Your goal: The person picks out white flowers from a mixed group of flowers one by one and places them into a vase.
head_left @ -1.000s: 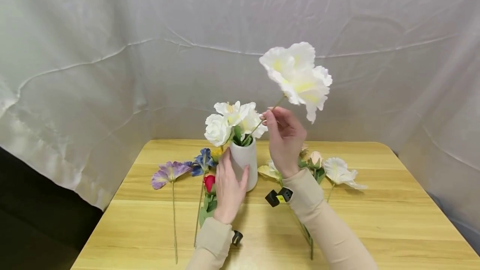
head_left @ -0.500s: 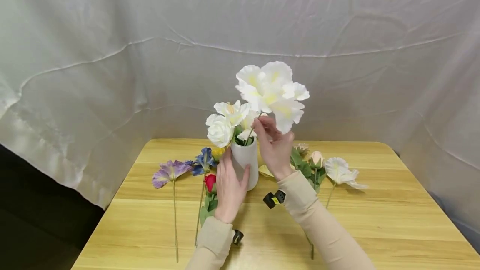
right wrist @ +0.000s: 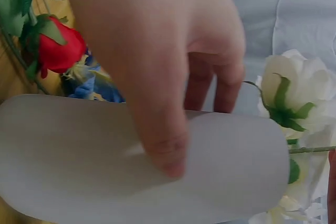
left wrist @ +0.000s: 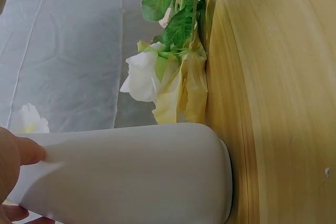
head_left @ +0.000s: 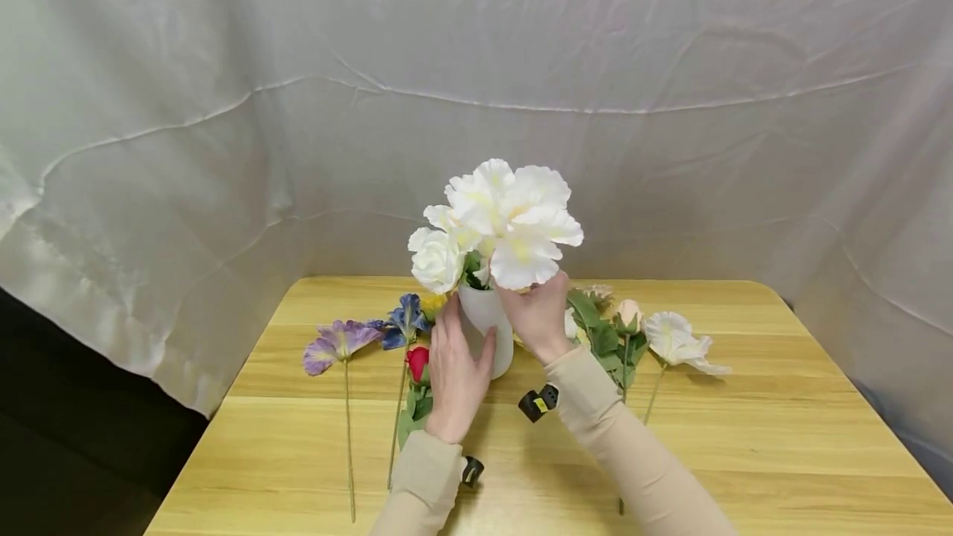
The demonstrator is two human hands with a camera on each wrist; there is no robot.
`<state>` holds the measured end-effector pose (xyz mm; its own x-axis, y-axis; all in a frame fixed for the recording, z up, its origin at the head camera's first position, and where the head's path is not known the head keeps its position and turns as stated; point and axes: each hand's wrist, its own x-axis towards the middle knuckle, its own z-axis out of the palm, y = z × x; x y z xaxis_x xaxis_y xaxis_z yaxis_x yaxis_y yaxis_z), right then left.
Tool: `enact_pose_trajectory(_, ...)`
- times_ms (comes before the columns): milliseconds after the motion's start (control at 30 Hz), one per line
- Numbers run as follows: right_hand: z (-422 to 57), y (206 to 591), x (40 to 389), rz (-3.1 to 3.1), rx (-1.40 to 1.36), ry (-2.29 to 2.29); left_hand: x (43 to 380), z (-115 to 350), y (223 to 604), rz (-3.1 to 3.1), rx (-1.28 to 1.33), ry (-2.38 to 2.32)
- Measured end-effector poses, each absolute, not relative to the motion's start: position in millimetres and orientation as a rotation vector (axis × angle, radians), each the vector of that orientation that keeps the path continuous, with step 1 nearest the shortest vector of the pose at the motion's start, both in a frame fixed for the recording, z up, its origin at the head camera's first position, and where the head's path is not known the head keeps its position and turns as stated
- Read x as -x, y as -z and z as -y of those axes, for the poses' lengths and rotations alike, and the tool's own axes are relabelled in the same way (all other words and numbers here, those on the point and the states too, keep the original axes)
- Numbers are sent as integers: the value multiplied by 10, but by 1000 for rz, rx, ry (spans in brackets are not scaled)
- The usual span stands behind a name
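A white vase (head_left: 476, 314) stands upright on the wooden table, holding a white rose (head_left: 435, 263) and other white blooms. My left hand (head_left: 456, 375) grips its side; in the right wrist view the thumb (right wrist: 170, 156) presses the near face of the vase (right wrist: 236, 156) and the fingers reach round behind. At the vase's mouth, my right hand (head_left: 538, 317) pinches the stem of a large ruffled white flower (head_left: 521, 226). That bloom overlaps the others, and its petals partly hide the right fingertips. In the right wrist view a thin stem (right wrist: 312, 150) runs to the vase's rim.
Left of the vase lie a purple flower (head_left: 338, 344), a blue iris (head_left: 404, 321), a yellow flower (head_left: 433, 304) and a red rose (head_left: 417, 364). On the right are a pale pink rose (head_left: 629, 315) and a white ruffled flower (head_left: 676, 340). Grey cloth (head_left: 476, 40) hangs behind the table.
My right hand has moved down and left to the vase's mouth, lowering the large white flower over the other blooms. My left hand has stayed on the vase.
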<state>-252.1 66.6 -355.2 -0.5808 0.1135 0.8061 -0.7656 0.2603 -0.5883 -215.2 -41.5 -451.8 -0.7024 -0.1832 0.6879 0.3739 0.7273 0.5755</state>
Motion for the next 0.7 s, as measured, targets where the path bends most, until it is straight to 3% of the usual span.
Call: enact_pose_trajectory(700,-667,3776,2528,1940,-566,-1142,2160,434,4524,2150,183,910)
